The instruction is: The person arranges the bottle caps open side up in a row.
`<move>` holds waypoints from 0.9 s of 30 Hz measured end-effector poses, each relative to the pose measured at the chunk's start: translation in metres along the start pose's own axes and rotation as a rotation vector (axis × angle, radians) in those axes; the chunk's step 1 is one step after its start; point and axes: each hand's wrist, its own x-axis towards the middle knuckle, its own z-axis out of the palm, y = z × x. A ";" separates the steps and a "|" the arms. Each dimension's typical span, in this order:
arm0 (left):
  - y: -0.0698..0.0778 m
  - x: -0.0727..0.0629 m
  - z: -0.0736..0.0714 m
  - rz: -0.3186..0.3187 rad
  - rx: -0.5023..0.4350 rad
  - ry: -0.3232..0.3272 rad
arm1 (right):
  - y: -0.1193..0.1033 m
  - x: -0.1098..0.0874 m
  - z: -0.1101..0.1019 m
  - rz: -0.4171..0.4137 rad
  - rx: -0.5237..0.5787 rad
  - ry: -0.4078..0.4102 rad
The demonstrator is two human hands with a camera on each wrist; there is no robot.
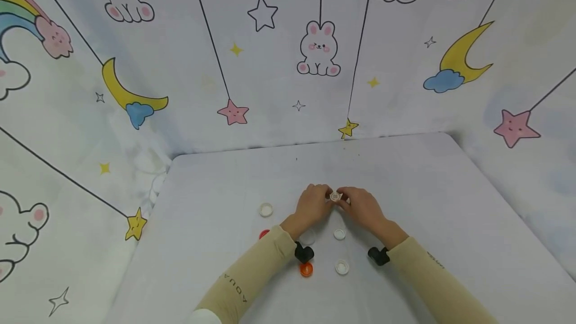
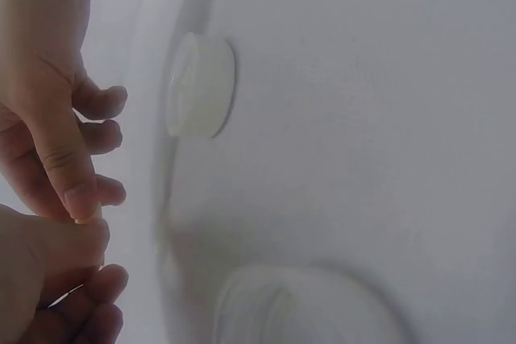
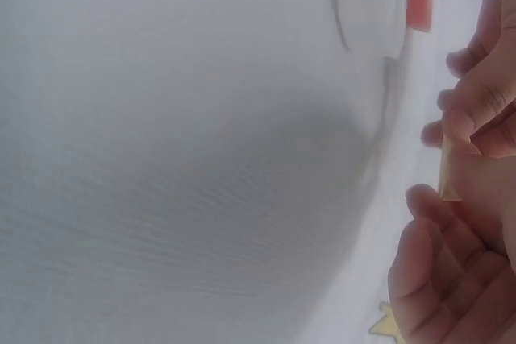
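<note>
Over the middle of the table, my left hand (image 1: 313,201) and right hand (image 1: 360,206) meet at a small cream piece (image 1: 335,196) with a ring-like pattern. Both hands pinch it between thumb and fingers from opposite sides. A thin pale edge of that piece (image 3: 448,183) shows in the right wrist view; the fingers cover most of it, and its exact kind is unclear. Nearest to the hands on the tabletop lie a white bottle cap (image 1: 339,234) and a clear round lid (image 1: 307,237), the latter partly behind the left forearm.
Farther left lies a cream cap (image 1: 266,209), and a red cap (image 1: 264,233) is partly hidden by the left sleeve. Closer to me are an orange cap (image 1: 306,269) and another white cap (image 1: 342,267). A cartoon-printed cloth wall (image 1: 279,79) rises behind the white table (image 1: 216,179).
</note>
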 end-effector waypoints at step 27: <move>-0.001 -0.004 0.003 -0.090 -0.315 0.026 | 0.006 -0.009 0.002 -0.127 0.134 0.192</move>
